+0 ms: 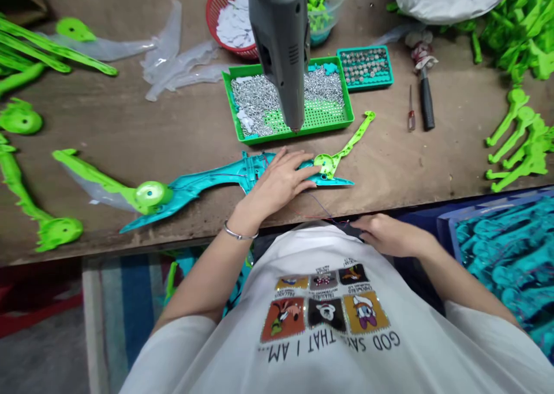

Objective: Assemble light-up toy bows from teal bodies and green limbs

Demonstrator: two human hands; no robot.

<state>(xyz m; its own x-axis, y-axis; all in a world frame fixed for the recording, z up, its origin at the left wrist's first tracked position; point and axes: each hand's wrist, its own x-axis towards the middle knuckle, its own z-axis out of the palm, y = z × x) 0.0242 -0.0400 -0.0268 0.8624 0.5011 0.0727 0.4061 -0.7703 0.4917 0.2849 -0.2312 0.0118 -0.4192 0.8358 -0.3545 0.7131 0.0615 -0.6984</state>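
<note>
A long teal plastic shell [212, 177], shaped like a toy bow, lies across the bench near its front edge. Lime green arms with round hubs are set at both ends, the left arm [151, 197] and the right arm [331, 163]. My left hand [281, 177] rests on the shell's middle, fingers stretched out and spread, hiding part of it. Thin red and blue wires [322, 206] run from beneath that hand towards me. Close to the bench edge, my right hand [385, 232] has its fingers pinched together on the wires' end; a tiny bright tip shows there.
Above the shell hangs a grey power screwdriver [281, 53]. Behind it are a green tray [289, 130] of screws, a red basket [212, 25] and a teal tray [392, 74] of small round parts. A screwdriver [411, 114] and a hammer [426, 102] lie right. A bin [454, 238] holds teal shells.
</note>
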